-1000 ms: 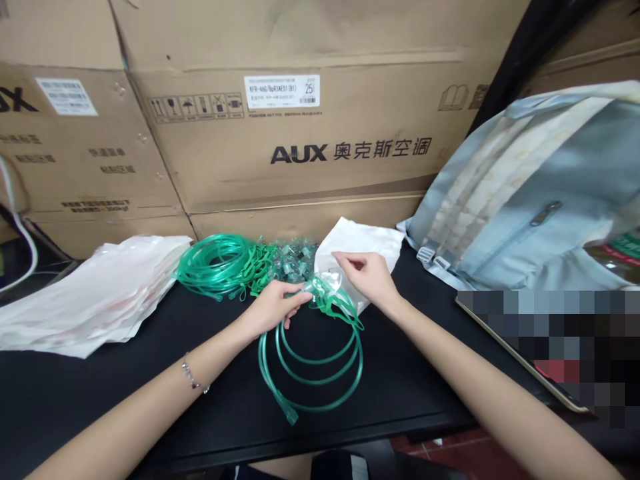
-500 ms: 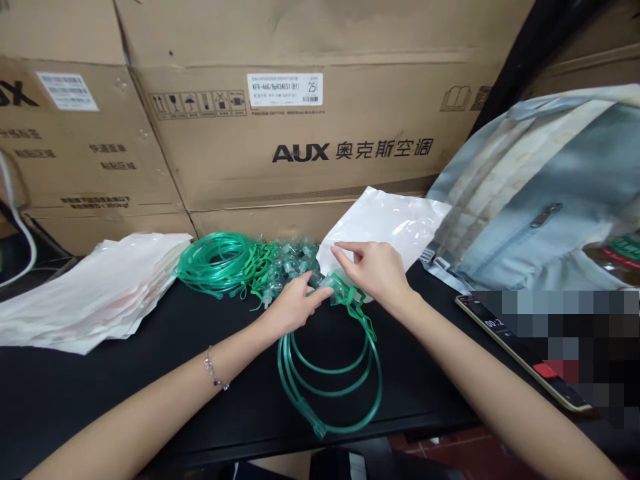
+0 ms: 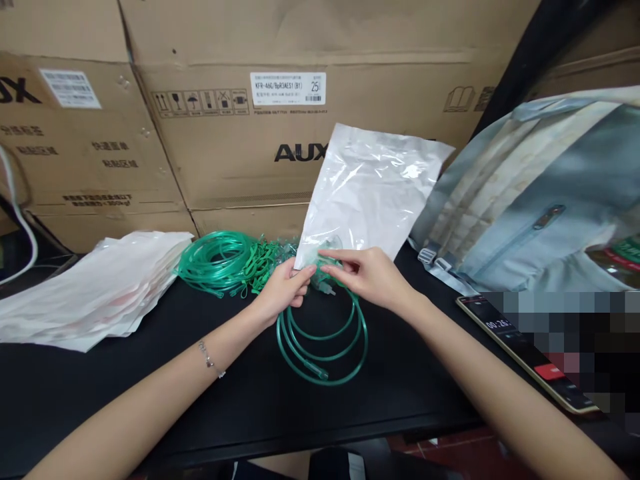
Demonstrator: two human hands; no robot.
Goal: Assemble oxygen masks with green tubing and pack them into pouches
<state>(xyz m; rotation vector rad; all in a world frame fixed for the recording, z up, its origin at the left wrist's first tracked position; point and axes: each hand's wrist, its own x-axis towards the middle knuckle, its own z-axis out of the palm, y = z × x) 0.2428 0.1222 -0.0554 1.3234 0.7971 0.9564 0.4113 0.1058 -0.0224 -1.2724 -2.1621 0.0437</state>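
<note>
My left hand (image 3: pixel 287 288) is closed on the lower left edge of a white pouch with a clear glossy front (image 3: pixel 373 187), which stands tilted up against the cardboard. At the pouch's lower end, a clear greenish oxygen mask (image 3: pixel 330 243) shows partly behind the film. My right hand (image 3: pixel 375 277) has thumb and index finger around the mask at the pouch's mouth; their exact contact is partly hidden. From the mask, coiled green tubing (image 3: pixel 364 340) hangs down onto the black table, with a connector on its lower loop.
To the left lie a stack of white pouches (image 3: pixel 100 287), a coil of green tubing (image 3: pixel 217 263) and bunched green straps (image 3: pixel 260 263). Cardboard boxes (image 3: pixel 220 160) wall off the back. A grey-blue backpack (image 3: pixel 520 200) and a phone (image 3: pixel 520 353) are on the right.
The pouch has risen and come nearer upright. My left hand has moved down-left and closed on its edge. Mask now overlaps the pouch's lower end, and its tubing loop has drawn upward.
</note>
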